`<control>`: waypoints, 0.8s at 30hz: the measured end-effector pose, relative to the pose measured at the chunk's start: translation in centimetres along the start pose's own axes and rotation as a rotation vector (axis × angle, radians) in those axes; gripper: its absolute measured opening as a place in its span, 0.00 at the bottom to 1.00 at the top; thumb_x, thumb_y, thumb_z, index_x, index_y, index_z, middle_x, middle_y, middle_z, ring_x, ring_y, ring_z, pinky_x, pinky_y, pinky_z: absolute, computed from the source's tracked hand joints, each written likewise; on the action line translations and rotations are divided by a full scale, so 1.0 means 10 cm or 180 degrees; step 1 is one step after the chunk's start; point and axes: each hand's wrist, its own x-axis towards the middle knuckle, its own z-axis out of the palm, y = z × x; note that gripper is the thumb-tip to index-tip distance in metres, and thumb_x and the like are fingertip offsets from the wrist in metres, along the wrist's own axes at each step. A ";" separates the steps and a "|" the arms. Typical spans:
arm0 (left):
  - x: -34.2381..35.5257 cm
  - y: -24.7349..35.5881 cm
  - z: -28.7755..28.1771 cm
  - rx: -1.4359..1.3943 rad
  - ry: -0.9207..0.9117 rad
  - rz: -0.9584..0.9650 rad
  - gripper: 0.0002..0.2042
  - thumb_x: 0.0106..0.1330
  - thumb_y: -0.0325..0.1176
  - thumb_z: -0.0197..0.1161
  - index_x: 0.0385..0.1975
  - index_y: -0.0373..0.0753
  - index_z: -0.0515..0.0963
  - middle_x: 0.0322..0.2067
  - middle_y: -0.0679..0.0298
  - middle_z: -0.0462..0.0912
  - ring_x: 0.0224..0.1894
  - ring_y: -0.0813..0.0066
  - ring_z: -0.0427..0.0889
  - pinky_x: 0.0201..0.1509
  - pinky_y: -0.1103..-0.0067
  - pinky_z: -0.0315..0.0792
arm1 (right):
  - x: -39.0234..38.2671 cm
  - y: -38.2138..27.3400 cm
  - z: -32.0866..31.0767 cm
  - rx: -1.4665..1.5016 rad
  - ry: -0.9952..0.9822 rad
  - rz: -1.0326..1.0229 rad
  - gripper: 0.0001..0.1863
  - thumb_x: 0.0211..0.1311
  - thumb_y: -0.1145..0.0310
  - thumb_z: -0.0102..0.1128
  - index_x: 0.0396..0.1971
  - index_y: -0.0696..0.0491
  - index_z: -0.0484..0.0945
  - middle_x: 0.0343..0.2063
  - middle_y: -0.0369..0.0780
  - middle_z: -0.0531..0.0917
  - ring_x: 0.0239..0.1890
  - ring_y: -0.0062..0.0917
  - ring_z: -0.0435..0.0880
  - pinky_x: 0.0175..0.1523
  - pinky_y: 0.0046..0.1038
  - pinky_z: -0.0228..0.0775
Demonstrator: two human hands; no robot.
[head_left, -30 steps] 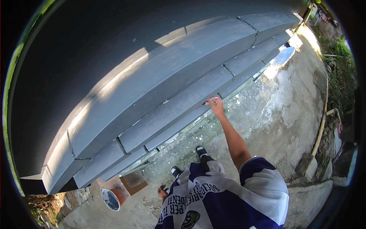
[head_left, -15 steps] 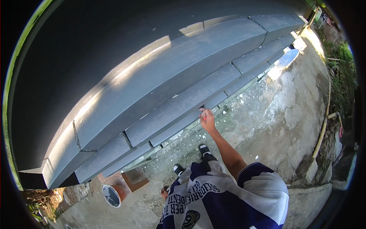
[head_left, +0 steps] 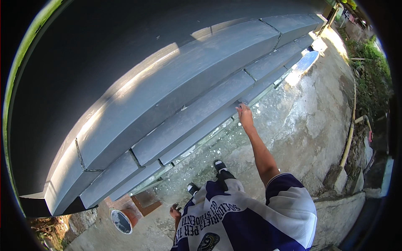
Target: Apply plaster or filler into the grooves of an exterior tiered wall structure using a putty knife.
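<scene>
- Right hand (head_left: 245,113) reaches to the grey stepped wall (head_left: 188,113); fingers seem closed on something small, too tiny to tell.
- Left hand (head_left: 175,211) hangs loose beside a round bucket (head_left: 121,221).
- Rough, speckled concrete ground (head_left: 301,108) below the wall.

A rough, paint-spattered concrete floor (head_left: 293,121) runs along the wall's base. A paint bucket (head_left: 121,220) stands on it near left; a flat pale board (head_left: 305,62) lies far right.
</scene>
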 end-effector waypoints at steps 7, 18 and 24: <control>0.38 -0.69 -0.23 -0.0367 -0.0573 0.0113 0.09 0.64 0.31 0.49 0.37 0.31 0.71 0.35 0.54 0.79 0.39 0.63 0.79 0.32 0.67 0.76 | -0.49 -0.52 0.46 -0.0214 -0.0784 -0.1145 0.16 0.57 0.61 0.56 0.35 0.59 0.71 0.31 0.52 0.77 0.36 0.44 0.77 0.37 0.38 0.70; -0.23 0.08 0.35 0.0329 -0.0029 0.0121 0.08 0.61 0.30 0.51 0.35 0.32 0.72 0.33 0.56 0.79 0.37 0.66 0.79 0.26 0.75 0.74 | -0.05 0.05 0.04 -0.0463 0.0138 -0.0470 0.12 0.58 0.64 0.55 0.32 0.59 0.73 0.34 0.50 0.78 0.36 0.41 0.78 0.38 0.36 0.72; -0.20 0.03 0.38 0.0206 -0.0315 0.0124 0.09 0.61 0.31 0.50 0.35 0.32 0.72 0.34 0.56 0.79 0.37 0.66 0.78 0.27 0.75 0.75 | -0.42 -0.36 0.15 -0.0489 -0.0727 -0.0895 0.12 0.59 0.65 0.54 0.33 0.60 0.73 0.33 0.52 0.77 0.37 0.44 0.77 0.40 0.38 0.72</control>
